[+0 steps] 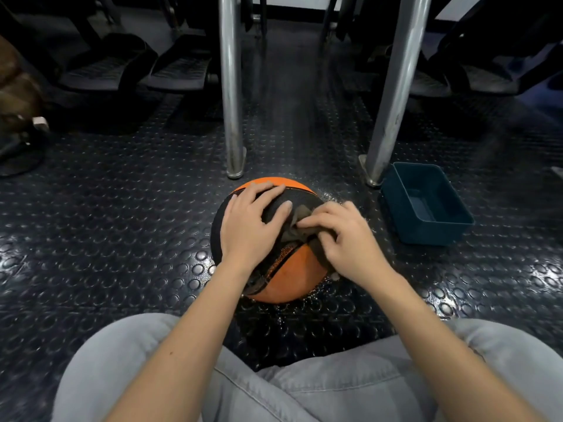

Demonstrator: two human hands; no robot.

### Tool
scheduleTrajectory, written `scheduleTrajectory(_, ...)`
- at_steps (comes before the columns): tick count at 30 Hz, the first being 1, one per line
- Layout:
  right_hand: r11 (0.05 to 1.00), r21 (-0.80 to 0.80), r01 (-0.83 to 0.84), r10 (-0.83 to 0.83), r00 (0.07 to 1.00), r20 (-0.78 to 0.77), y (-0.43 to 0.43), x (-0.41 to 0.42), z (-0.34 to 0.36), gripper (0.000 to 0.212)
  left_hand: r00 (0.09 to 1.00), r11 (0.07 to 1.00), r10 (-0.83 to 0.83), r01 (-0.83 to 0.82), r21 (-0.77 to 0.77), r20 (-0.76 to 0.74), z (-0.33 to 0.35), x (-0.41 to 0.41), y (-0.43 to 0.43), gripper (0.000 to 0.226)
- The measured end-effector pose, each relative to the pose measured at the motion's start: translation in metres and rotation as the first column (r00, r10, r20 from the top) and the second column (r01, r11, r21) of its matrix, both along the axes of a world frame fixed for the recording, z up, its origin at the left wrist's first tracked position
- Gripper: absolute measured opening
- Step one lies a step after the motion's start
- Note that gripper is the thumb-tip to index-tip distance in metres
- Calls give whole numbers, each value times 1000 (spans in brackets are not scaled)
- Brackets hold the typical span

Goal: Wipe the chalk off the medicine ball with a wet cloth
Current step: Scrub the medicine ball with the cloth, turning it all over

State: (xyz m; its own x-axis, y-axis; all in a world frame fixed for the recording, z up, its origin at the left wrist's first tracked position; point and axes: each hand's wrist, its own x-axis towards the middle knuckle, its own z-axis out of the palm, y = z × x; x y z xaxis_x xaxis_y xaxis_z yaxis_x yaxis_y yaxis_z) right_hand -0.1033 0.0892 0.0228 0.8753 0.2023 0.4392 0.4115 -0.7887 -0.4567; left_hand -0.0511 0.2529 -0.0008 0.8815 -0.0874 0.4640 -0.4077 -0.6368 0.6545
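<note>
Black studded rubber flooring (122, 223) fills the view, wet and speckled with droplets around the middle. At the bottom, a seated person's knees in grey trousers (304, 385) spread apart. Beyond, two upright metal posts (231, 86) stand on the floor, with a teal plastic tub (432, 237) beside the right-hand post. Between the knees and the posts, straight ahead of the person, an orange and black medicine ball (286, 275) rests on the floor. Both bare forearms reach forward to it, about equally near. The left hand (249, 220) lies flat on the ball's upper left, fingers spread wide and holding nothing, seemingly steadying it. The right hand (347, 239) sits on the upper right, fingers curled over a bunched brownish cloth (297, 226) and pressing it onto the black panel. The cloth lies between the two hands, its free end towards the left thumb, so the next wipe probably runs across the top. Pale specks along the seam may be chalk or water; it is unclear which.
</note>
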Motion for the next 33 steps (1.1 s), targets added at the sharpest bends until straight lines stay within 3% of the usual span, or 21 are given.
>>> scheduleTrajectory(4, 942, 65, 328, -316, 936, -155, -28, 23, -10, 38, 1000, 1000, -11, 11, 27, 14, -1, -6, -8, 42)
scheduleTrajectory(6, 922, 62, 383, -370, 915, -158, -23, 19, -10, 37, 1000, 999, -4, 3, 41, 17, -2, -6, -12, 42)
scheduleTrajectory(9, 982, 33, 187, -186, 982, -21, -2, -1, -4, 35, 1000, 1000, 22, -22, 4, 18, -3, -3, -5, 46)
scheduleTrajectory(11, 996, -14, 92, -92, 996, -12, 2, -5, -2, 35, 1000, 999, 16, -16, -33, 19, -3, -3, 1, 45)
scheduleTrajectory(16, 942, 66, 328, -320, 941, -107, -16, 19, -3, 37, 1000, 1000, -8, 8, -15, 7, -2, -3, -5, 41)
scheduleTrajectory(21, 997, 8, 81, -81, 997, -5, -1, -1, 1, 38, 1000, 1000, 1, -1, -14, 24, -4, -3, -4, 46)
scheduleTrajectory(25, 907, -96, 409, -420, 890, -177, -42, 28, -1, 41, 1000, 998, -4, 5, -55, 16, -5, -5, 2, 45)
scheduleTrajectory(27, 868, 33, 496, -492, 867, -83, -48, 26, 12, 39, 1000, 999, -8, 9, -49, 22, -5, -5, 1, 46)
scheduleTrajectory(29, 877, 270, 398, -440, 890, 116, -33, 16, 29, 33, 1000, 1000, -6, 6, -31, 19, -4, -4, -1, 48)
scheduleTrajectory(31, 933, 297, 202, -280, 927, 250, -16, 6, 27, 27, 1000, 1000, -6, 7, -18, 23, -4, -3, -1, 48)
scheduleTrajectory(33, 968, 211, 137, -163, 980, 112, -14, 6, -1, 25, 1000, 999, -4, 4, -35, 21, -3, -3, -1, 46)
